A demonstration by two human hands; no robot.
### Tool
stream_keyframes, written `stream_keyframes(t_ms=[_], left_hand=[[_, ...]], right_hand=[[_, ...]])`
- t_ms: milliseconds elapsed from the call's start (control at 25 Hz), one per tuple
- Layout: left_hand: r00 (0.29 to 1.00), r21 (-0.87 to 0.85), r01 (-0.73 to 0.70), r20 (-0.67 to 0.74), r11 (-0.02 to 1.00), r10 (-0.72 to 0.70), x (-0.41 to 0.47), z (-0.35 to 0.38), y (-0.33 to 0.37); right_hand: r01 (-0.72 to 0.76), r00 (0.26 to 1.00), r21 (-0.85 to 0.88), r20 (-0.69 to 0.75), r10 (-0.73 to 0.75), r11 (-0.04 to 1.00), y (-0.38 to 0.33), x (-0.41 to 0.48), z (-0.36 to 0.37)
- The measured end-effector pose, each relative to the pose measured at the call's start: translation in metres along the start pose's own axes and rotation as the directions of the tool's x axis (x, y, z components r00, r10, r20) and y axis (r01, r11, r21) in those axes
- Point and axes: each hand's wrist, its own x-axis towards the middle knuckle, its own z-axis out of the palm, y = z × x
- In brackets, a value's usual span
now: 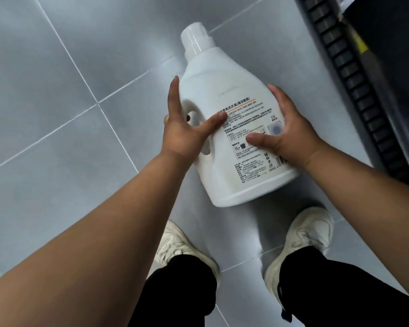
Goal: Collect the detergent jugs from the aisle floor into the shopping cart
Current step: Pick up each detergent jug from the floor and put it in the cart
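Note:
A large white detergent jug (pixel 224 95) with a white cap and a printed back label is held between both my hands above the grey tiled floor, cap pointing away from me. My left hand (pixel 183 129) grips its handle side, thumb across the label and fingers around the handle. My right hand (pixel 285 132) presses flat on the jug's right side, thumb on the label. No shopping cart is in view.
Grey floor tiles (pixel 57 114) with white grout spread to the left and ahead. A dark shelf base with a notched black strip (pixel 354 90) runs along the right edge. My two white shoes (pixel 309 232) and black trouser legs stand below the jug.

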Motion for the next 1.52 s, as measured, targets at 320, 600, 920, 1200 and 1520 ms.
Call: stream_keyframes(t_ms=[320, 600, 920, 1200, 1520], left_hand=[[0.962, 0.02, -0.265, -0.064, 0.964, 0.266, -0.097, -0.098, 0.237], [0.851, 0.062, -0.501, -0.147, 0.863, 0.505, -0.252, -0.194, 0.456], [0.682, -0.024, -0.731, -0.067, 0.682, 0.728, -0.43, -0.27, 0.597], [0.479, -0.252, -0.835, 0.106, 0.489, 0.872, -0.586, -0.247, 0.66], [0.228, -0.402, -0.829, 0.391, 0.388, 0.892, -0.799, -0.12, 0.62]], right_hand=[[0.236, 0.969, 0.099, -0.098, -0.227, 0.967, -0.232, -0.103, -0.073], [0.44, 0.874, 0.031, -0.242, -0.42, 0.897, -0.448, -0.262, -0.138], [0.523, 0.725, -0.143, -0.444, -0.527, 0.84, -0.597, -0.48, -0.166], [0.467, 0.542, -0.271, -0.664, -0.515, 0.842, -0.61, -0.674, -0.193], [0.338, 0.311, -0.326, -0.847, -0.432, 0.883, -0.481, -0.932, -0.209]])
